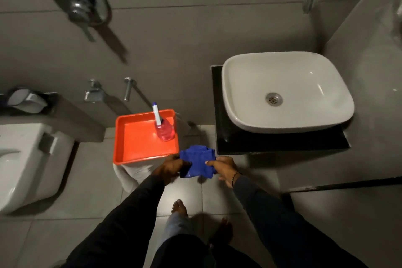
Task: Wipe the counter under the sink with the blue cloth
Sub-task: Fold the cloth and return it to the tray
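I hold the blue cloth point(198, 164) in front of me with both hands, folded into a rough square. My left hand point(168, 167) grips its left edge and my right hand point(226, 168) pinches its right edge. The cloth hangs over the floor, just left of the front corner of the black counter point(235, 141). A white basin-style sink point(287, 91) sits on that counter and covers most of it; only the left strip and the front edge of the counter show.
An orange tray point(139, 143) with a pink spray bottle point(164, 129) rests on a white stand at my left. A white toilet point(28, 163) stands far left. Taps and a shower mixer point(80, 3) stick out of the grey tiled wall. My bare feet are on the tiles below.
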